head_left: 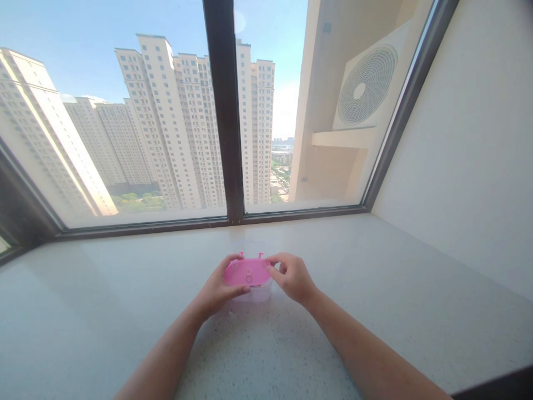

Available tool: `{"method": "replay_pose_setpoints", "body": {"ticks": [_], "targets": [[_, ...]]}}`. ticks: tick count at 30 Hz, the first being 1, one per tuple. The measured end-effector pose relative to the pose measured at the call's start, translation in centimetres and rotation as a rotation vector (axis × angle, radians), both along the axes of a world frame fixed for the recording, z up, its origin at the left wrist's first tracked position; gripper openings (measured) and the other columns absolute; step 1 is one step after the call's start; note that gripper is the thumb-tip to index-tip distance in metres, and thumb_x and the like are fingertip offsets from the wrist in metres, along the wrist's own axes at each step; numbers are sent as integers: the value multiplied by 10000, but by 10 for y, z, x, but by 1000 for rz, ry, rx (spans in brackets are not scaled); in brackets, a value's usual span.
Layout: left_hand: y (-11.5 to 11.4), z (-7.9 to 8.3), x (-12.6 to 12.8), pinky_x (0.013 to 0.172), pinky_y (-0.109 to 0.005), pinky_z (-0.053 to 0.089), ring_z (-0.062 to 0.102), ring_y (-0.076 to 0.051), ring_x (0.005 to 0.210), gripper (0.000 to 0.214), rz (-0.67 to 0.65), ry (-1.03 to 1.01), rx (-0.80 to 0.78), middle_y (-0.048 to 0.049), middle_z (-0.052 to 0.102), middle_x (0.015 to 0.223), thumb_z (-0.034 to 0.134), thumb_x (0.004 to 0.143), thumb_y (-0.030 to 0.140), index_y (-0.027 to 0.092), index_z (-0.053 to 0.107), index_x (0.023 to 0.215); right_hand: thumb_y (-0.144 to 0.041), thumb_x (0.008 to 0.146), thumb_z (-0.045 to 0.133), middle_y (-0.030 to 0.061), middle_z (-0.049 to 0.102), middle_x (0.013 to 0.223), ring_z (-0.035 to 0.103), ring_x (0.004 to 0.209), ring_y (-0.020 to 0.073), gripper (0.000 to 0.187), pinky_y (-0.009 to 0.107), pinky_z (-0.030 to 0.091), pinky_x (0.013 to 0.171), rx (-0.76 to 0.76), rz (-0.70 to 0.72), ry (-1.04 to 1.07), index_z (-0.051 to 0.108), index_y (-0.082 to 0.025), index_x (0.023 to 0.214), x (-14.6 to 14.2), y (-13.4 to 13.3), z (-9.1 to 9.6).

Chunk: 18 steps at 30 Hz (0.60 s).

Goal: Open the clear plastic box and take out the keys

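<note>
A pink oval lid or tray [244,271] sits over a translucent plastic box [254,294] on the pale sill. Several small ring shapes show on its pink surface; whether they are loose or part of it I cannot tell. Two small pink clips stick up at its far edge. My left hand [217,286] grips the pink piece at its left, thumb along the near edge and fingers at the far side. At the right end, my right hand [293,276] is closed in a pinch, thumb and forefinger around a ring shape too small to make out.
The speckled pale sill [258,361] spreads out around the box. Behind it stands a window with a dark frame [234,166], and a white wall [466,155] rises at the right. Outside are tall buildings and an air-conditioner unit [366,86].
</note>
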<state>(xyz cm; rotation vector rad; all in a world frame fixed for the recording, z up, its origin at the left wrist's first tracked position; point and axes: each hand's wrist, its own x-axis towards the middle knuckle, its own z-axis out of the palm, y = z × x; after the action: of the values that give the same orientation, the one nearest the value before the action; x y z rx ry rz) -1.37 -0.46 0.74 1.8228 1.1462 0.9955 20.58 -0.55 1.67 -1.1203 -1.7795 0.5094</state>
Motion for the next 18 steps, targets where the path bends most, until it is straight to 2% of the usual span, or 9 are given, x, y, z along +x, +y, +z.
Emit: {"method": "replay_pose_setpoints", "body": {"ticks": [6, 10, 13, 18], "targets": [[-1, 1, 2, 864, -393, 470, 599, -261, 986, 801, -21, -49, -51, -78, 607, 1113, 764, 625, 441, 223, 380, 1294, -248, 775, 590, 24, 663, 721, 389, 423, 65, 182, 196, 317, 412, -53, 10, 129, 708, -158, 880, -4, 3, -7], [-2, 2, 3, 860, -402, 481, 608, -259, 976, 859, -1, -74, -88, -79, 599, 1105, 781, 602, 429, 223, 337, 1308, -276, 787, 584, 42, 673, 772, 416, 424, 64, 222, 194, 334, 399, -57, 17, 185, 691, -149, 934, -5, 6, -11], [-3, 2, 4, 864, -394, 476, 610, -256, 974, 872, 25, -83, -98, -77, 598, 1091, 791, 593, 416, 213, 330, 1304, -258, 788, 582, 49, 678, 789, 458, 456, 79, 225, 204, 375, 429, -53, 22, 184, 684, -150, 956, -4, 8, -13], [-2, 2, 4, 873, -383, 462, 621, -245, 952, 806, 18, -75, -79, -62, 621, 1017, 782, 619, 413, 194, 368, 1276, -192, 770, 581, 38, 660, 792, 495, 559, 104, 125, 217, 420, 518, 13, 31, 173, 668, -165, 855, -3, 9, -12]]}}
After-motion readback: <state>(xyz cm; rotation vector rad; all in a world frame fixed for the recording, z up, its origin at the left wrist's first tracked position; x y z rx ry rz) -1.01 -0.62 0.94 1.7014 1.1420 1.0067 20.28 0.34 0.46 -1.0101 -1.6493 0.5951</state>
